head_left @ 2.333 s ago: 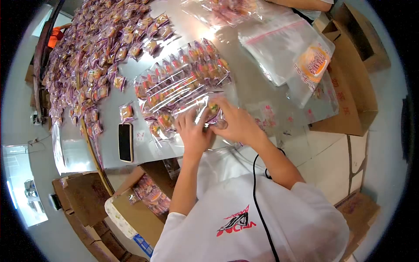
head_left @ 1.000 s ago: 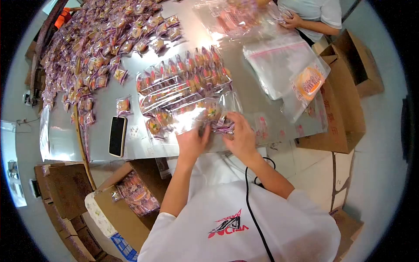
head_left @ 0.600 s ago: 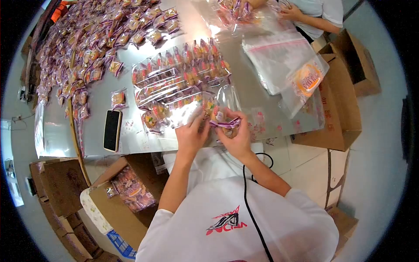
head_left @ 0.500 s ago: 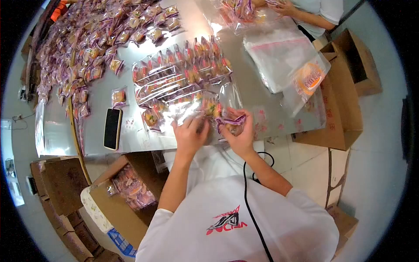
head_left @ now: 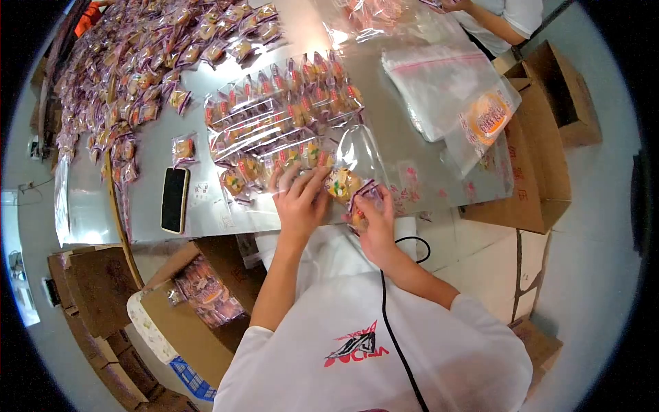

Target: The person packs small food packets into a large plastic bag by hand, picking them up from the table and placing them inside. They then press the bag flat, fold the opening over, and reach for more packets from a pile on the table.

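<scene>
Several rows of wrapped pastries (head_left: 285,117) lie in a large clear plastic bag on the metal table. My left hand (head_left: 300,199) rests at the near edge of these rows, fingers stretched out over the plastic and touching the nearest pastries. Close by, my right hand (head_left: 377,223) grips a single wrapped pastry (head_left: 357,214) with purple wrapper edges. Between the two hands another wrapped pastry (head_left: 342,184) lies at the bag's near right corner. Part of the bag's near edge is hidden under my hands.
A large heap of wrapped pastries (head_left: 137,75) covers the far left. A phone (head_left: 174,200) and one loose pastry (head_left: 183,149) lie left of the bag. Flat clear bags (head_left: 439,89) are at right, beside cardboard boxes (head_left: 525,165). Another person's arm (head_left: 491,24) shows behind.
My right hand has turned and drawn slightly nearer to me with its pastry. The pastry between my hands shows more fully. The other person's hand has moved up toward the frame edge.
</scene>
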The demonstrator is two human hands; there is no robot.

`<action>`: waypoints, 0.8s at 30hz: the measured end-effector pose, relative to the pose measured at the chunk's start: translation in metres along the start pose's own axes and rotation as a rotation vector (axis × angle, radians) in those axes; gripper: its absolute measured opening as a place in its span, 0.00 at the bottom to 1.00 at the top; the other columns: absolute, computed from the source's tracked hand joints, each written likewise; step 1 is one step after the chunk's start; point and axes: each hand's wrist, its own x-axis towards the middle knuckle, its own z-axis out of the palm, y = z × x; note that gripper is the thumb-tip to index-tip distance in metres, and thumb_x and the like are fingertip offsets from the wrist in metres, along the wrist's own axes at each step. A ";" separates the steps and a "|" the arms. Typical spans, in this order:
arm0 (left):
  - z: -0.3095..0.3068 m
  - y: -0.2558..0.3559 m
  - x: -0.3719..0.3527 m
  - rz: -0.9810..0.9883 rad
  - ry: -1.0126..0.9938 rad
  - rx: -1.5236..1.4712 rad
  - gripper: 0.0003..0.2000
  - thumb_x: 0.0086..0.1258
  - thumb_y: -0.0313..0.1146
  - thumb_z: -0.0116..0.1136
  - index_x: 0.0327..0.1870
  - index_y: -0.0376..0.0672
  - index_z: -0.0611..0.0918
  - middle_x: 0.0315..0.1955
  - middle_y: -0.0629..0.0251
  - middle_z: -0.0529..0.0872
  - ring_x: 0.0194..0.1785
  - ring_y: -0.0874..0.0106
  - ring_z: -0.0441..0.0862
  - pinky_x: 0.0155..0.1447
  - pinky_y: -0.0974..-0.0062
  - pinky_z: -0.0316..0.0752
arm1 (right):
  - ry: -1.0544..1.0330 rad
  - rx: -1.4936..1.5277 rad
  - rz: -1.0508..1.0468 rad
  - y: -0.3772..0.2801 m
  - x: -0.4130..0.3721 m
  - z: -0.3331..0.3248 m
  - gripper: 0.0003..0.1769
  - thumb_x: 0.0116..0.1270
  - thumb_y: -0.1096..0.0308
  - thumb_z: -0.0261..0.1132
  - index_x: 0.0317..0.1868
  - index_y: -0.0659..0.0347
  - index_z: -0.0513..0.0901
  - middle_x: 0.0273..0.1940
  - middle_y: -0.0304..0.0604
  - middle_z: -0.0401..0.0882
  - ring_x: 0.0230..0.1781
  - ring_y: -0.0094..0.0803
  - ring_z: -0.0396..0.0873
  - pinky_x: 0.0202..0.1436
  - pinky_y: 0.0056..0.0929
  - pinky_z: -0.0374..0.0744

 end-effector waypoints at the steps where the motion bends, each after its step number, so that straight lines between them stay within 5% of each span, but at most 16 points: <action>1: -0.002 0.000 -0.004 -0.035 -0.065 -0.030 0.25 0.53 0.30 0.76 0.57 0.52 0.90 0.51 0.68 0.90 0.67 0.58 0.80 0.78 0.45 0.62 | -0.009 -0.124 -0.089 -0.001 -0.002 0.003 0.35 0.71 0.70 0.74 0.73 0.52 0.65 0.62 0.45 0.75 0.55 0.37 0.82 0.53 0.46 0.90; 6: -0.003 -0.007 -0.005 -0.052 0.002 -0.084 0.21 0.52 0.26 0.71 0.51 0.49 0.92 0.49 0.68 0.92 0.67 0.57 0.81 0.79 0.47 0.62 | -0.102 -0.950 -0.584 -0.002 0.008 -0.016 0.36 0.66 0.66 0.79 0.69 0.58 0.71 0.61 0.47 0.75 0.62 0.41 0.78 0.63 0.46 0.81; 9: -0.001 -0.003 -0.001 -0.080 0.038 -0.086 0.14 0.52 0.26 0.72 0.42 0.47 0.92 0.45 0.67 0.91 0.66 0.57 0.82 0.79 0.46 0.62 | -0.156 -1.252 -0.856 -0.030 -0.003 -0.011 0.30 0.64 0.70 0.81 0.64 0.63 0.78 0.56 0.43 0.74 0.60 0.33 0.76 0.63 0.35 0.78; 12: 0.000 0.001 -0.001 -0.104 0.041 -0.077 0.10 0.52 0.26 0.72 0.37 0.45 0.92 0.43 0.66 0.90 0.65 0.56 0.82 0.78 0.46 0.63 | -0.219 -1.334 -0.885 -0.044 -0.001 -0.017 0.38 0.60 0.71 0.83 0.67 0.64 0.73 0.56 0.44 0.73 0.61 0.32 0.75 0.64 0.38 0.77; 18: 0.003 0.004 0.001 -0.126 0.075 -0.060 0.08 0.51 0.25 0.71 0.33 0.45 0.91 0.45 0.65 0.89 0.64 0.55 0.82 0.74 0.47 0.65 | -0.239 -1.061 -0.472 -0.068 -0.009 -0.023 0.47 0.58 0.72 0.83 0.70 0.62 0.60 0.59 0.47 0.69 0.60 0.33 0.74 0.63 0.35 0.79; 24: 0.005 0.006 -0.003 -0.127 0.022 -0.004 0.25 0.50 0.26 0.72 0.53 0.56 0.95 0.44 0.62 0.88 0.64 0.55 0.80 0.77 0.47 0.64 | -0.414 -1.306 -0.617 -0.104 -0.022 -0.001 0.53 0.57 0.77 0.82 0.79 0.61 0.60 0.62 0.45 0.70 0.63 0.30 0.75 0.65 0.31 0.80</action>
